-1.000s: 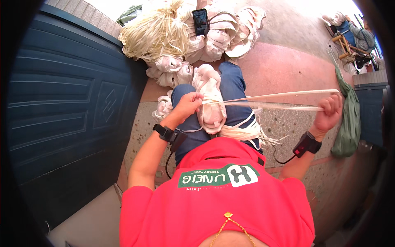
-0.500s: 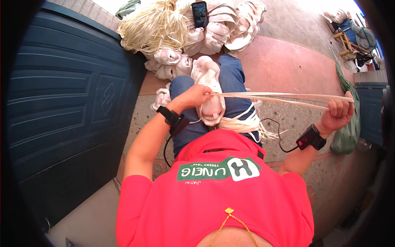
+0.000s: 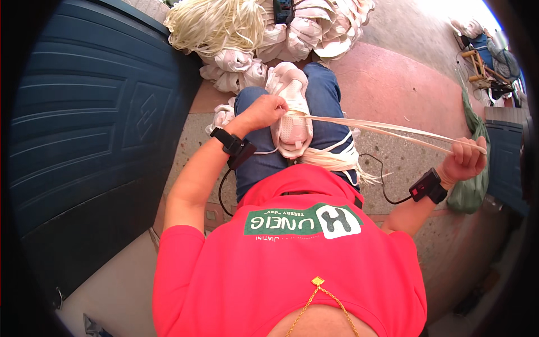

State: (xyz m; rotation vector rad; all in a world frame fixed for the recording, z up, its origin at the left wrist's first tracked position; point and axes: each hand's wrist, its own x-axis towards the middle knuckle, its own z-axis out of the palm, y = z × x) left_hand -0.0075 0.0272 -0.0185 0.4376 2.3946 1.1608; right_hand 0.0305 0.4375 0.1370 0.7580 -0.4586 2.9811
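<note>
A pale pinkish-white shoe upper (image 3: 292, 132) lies lengthwise between my thighs. At its left edge, my left hand (image 3: 265, 112) is closed in a pinch on a cream shoelace (image 3: 365, 123), which crosses the upper. Two strands of that lace stretch out to the far right. There my right hand (image 3: 463, 159) is closed around them, holding them taut well away from the upper. The left fingertips partly hide where the lace meets the upper. A bundle of loose cream laces (image 3: 331, 158) rests across my right thigh.
Ahead of my knees is a heap of shoe uppers (image 3: 306, 33) beside a big pile of cream laces (image 3: 216, 25), with a phone (image 3: 282, 10) on top. A dark blue door (image 3: 95, 129) stands at left. A green bag (image 3: 470, 188) lies beyond my right hand. Another person (image 3: 494, 53) sits far right.
My right hand has dropped slightly, and the lace strands now slope down to it. My left hand has shifted slightly up along the upper's edge. The view has tilted a little.
</note>
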